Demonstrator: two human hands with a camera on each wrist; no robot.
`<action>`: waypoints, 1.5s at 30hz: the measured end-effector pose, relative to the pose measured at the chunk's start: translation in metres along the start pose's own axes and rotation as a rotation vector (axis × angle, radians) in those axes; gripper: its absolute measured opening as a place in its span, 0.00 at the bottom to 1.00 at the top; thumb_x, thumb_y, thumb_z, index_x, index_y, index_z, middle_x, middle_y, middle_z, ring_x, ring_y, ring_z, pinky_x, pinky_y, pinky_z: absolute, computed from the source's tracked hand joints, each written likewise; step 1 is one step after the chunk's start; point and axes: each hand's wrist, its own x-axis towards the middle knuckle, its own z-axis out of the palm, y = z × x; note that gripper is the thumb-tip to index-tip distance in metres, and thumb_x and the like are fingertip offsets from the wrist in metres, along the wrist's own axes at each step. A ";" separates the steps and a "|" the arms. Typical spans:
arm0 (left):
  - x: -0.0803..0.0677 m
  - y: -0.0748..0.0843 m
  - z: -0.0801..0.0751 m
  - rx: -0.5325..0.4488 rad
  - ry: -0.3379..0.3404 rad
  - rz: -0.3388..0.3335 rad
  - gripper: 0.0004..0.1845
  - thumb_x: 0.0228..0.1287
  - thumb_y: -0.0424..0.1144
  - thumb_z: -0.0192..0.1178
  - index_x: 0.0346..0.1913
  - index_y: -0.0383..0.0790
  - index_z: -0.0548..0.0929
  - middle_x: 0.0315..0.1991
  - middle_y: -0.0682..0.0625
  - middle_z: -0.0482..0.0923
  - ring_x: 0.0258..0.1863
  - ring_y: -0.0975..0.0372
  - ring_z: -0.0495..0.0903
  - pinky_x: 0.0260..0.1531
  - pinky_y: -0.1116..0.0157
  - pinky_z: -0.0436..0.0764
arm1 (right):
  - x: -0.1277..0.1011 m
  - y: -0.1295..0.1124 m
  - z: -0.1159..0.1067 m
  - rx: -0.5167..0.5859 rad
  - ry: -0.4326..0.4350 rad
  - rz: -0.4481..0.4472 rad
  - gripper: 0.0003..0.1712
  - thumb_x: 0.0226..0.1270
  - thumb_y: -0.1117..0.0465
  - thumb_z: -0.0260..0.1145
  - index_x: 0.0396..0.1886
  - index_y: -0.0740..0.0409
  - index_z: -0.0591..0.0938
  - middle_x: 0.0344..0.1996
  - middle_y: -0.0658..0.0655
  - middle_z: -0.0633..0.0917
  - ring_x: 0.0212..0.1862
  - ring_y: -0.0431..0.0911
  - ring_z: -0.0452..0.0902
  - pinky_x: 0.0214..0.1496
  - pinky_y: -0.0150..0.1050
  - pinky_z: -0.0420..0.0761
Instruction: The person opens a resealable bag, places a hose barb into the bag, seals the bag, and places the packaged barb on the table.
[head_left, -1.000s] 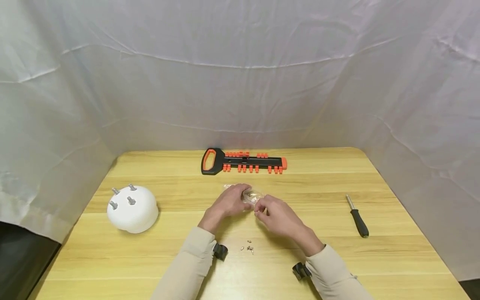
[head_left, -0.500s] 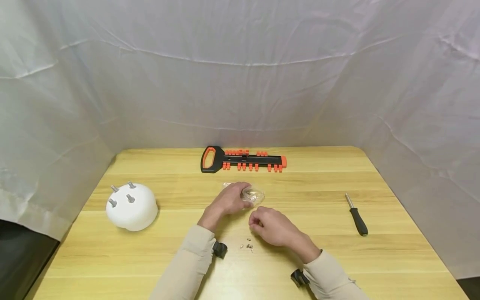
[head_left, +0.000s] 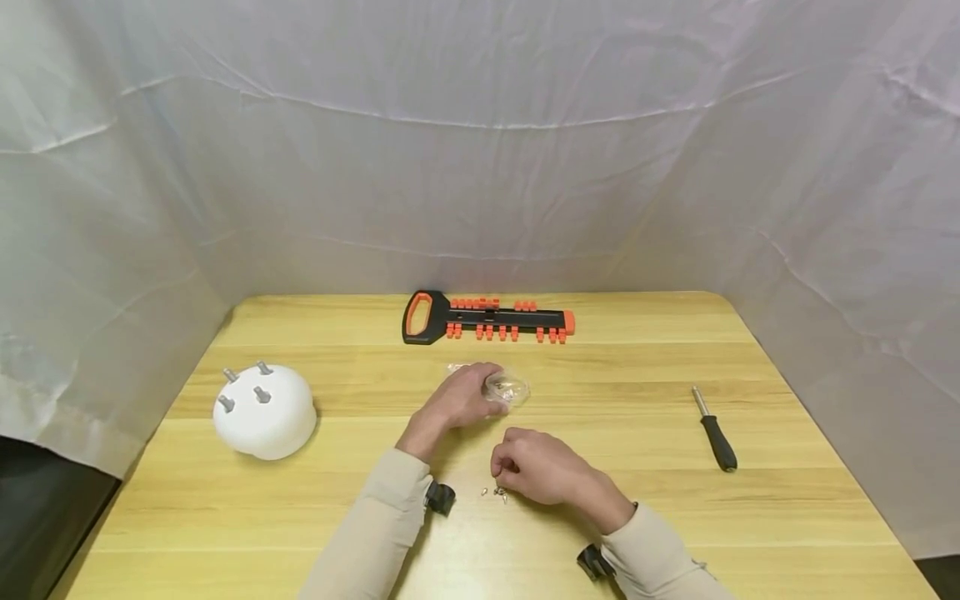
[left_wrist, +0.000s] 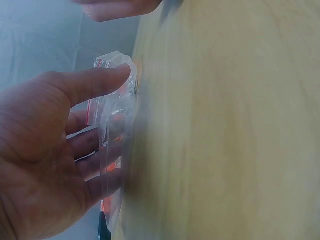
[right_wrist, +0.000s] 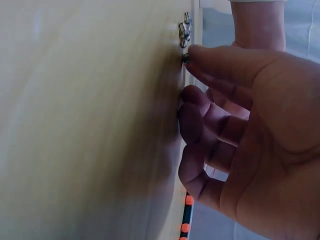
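Note:
My left hand (head_left: 465, 395) holds a clear zip bag (left_wrist: 114, 107) against the table, thumb on one side and fingers behind it. Its mouth end (head_left: 508, 390) sticks out toward the right. My right hand (head_left: 542, 467) is low over the table, nearer to me, with thumb and index finger together at a tiny metal screw (right_wrist: 186, 58). The other fingers are curled. Right beside those fingertips lies a small cluster of loose metal screws (head_left: 501, 493).
At the back lies a black and orange rack with a handle (head_left: 491, 319). A white rounded base with several upright metal posts (head_left: 266, 421) stands at the left. A black-handled screwdriver (head_left: 718, 443) lies at the right on the wooden table (head_left: 637, 375).
My right hand has come away from the bag's mouth and moved toward me, down to the loose screws. The left hand has stayed on the bag.

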 end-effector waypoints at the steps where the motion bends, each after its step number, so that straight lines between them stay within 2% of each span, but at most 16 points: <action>1: 0.000 0.000 0.000 0.000 0.000 -0.004 0.36 0.55 0.49 0.71 0.67 0.45 0.71 0.63 0.48 0.75 0.62 0.54 0.74 0.65 0.56 0.71 | 0.000 -0.001 0.000 -0.012 0.005 -0.006 0.04 0.63 0.58 0.67 0.29 0.43 0.83 0.29 0.41 0.76 0.31 0.33 0.69 0.35 0.29 0.73; 11: 0.000 -0.002 0.001 0.001 0.010 -0.003 0.36 0.55 0.48 0.71 0.67 0.45 0.72 0.63 0.47 0.75 0.63 0.53 0.73 0.66 0.55 0.71 | 0.000 -0.003 0.000 -0.022 0.041 0.016 0.05 0.59 0.57 0.71 0.25 0.43 0.83 0.27 0.40 0.76 0.31 0.33 0.69 0.35 0.30 0.73; 18: 0.000 0.000 0.001 0.001 0.012 0.003 0.36 0.55 0.49 0.71 0.66 0.45 0.72 0.63 0.48 0.75 0.63 0.53 0.73 0.65 0.56 0.71 | -0.001 -0.002 0.001 -0.062 0.001 -0.014 0.07 0.65 0.56 0.66 0.27 0.44 0.80 0.29 0.39 0.73 0.30 0.33 0.68 0.36 0.29 0.73; 23: 0.000 0.000 0.001 0.007 0.014 0.000 0.36 0.55 0.49 0.71 0.66 0.45 0.72 0.64 0.48 0.75 0.63 0.53 0.73 0.65 0.56 0.71 | -0.002 0.000 -0.003 -0.038 -0.007 -0.014 0.07 0.68 0.58 0.63 0.28 0.46 0.78 0.29 0.41 0.72 0.31 0.34 0.67 0.35 0.29 0.72; 31: 0.000 0.000 0.002 0.006 0.008 -0.009 0.35 0.54 0.47 0.71 0.66 0.45 0.72 0.62 0.48 0.76 0.61 0.55 0.75 0.64 0.57 0.72 | 0.000 0.011 -0.011 0.030 0.128 0.062 0.03 0.70 0.58 0.60 0.37 0.50 0.80 0.34 0.42 0.77 0.37 0.35 0.72 0.44 0.34 0.80; 39: 0.001 -0.002 0.004 0.014 0.011 0.006 0.34 0.54 0.47 0.71 0.64 0.45 0.73 0.59 0.49 0.78 0.58 0.56 0.77 0.61 0.58 0.75 | 0.010 0.024 -0.018 0.136 0.265 0.193 0.03 0.68 0.61 0.63 0.38 0.50 0.82 0.34 0.44 0.78 0.35 0.36 0.73 0.40 0.30 0.79; 45: 0.001 -0.001 0.003 0.012 0.013 0.011 0.34 0.55 0.46 0.71 0.65 0.44 0.73 0.60 0.48 0.77 0.59 0.55 0.76 0.61 0.57 0.75 | 0.022 0.033 -0.022 0.156 0.308 0.268 0.02 0.67 0.61 0.64 0.37 0.53 0.83 0.32 0.46 0.77 0.34 0.38 0.72 0.39 0.32 0.78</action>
